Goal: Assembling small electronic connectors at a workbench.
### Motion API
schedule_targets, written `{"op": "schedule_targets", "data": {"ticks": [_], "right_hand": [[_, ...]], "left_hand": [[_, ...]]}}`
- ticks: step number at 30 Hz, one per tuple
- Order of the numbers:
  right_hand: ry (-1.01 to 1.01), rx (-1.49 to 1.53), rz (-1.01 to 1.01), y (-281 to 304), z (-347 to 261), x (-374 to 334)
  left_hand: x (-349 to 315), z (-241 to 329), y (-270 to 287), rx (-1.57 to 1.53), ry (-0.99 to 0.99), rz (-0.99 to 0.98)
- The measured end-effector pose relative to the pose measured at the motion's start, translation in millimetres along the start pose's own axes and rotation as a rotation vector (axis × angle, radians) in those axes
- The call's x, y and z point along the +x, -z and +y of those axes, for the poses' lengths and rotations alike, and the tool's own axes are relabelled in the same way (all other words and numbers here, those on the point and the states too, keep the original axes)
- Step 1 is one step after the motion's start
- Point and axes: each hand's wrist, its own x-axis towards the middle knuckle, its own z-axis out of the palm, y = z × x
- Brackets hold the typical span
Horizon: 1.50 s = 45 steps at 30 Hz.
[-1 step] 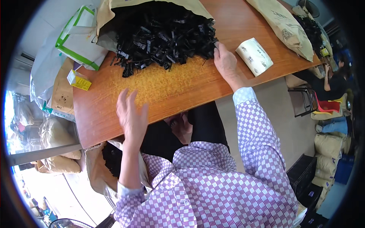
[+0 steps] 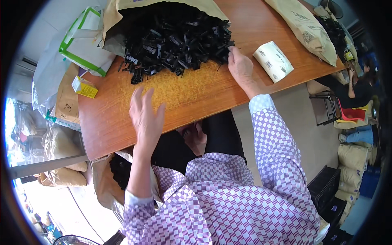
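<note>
A large heap of black plastic clips spills from the mouth of a brown paper sack onto the wooden table. At the heap's right edge my right hand has its thumb and fingers closed on one black plastic clip; the fingertips partly hide it. My left hand hovers over the near table edge, below the heap. Its fingers are spread, and nothing is in them.
A white paper-wrapped pack lies right of my right hand. On the left stand a small yellow-and-white box and a green-edged white bag. An open sack with black pieces hangs below the table. Another person sits far right.
My left hand has moved slightly away from me and to the right, nearer the heap. My right hand has hardly shifted and keeps its pinch at the heap's edge.
</note>
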Motion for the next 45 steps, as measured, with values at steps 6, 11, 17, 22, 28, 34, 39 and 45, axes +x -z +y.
{"op": "schedule_targets", "data": {"ticks": [6, 11, 17, 22, 28, 34, 39, 45], "right_hand": [[0.166, 0.065, -0.068, 0, -14, -2], [0.241, 0.131, -0.115, 4, -17, -4], [0.219, 0.118, -0.119, 6, -14, -6], [0.212, 0.077, -0.101, 0, -11, -5], [0.198, 0.055, -0.07, -8, -6, -3], [0.165, 0.212, 0.131, -15, 2, -6], [0.194, 0.264, 0.162, -1, -3, -15], [0.08, 0.544, 0.118, 12, -35, -40]], "left_hand": [[107, 25, -59, 0.004, -0.24, 0.156], [118, 30, -80, 0.127, -0.233, 0.129], [62, 10, -73, -0.018, -0.26, 0.143], [30, -10, -64, -0.012, -0.207, 0.123], [10, -28, -42, 0.02, -0.1, 0.103], [-3, -35, -36, -0.051, -0.052, 0.132], [-9, -33, -26, -0.259, 0.111, 0.161], [-7, -29, -9, -0.759, 0.465, 0.084]]}}
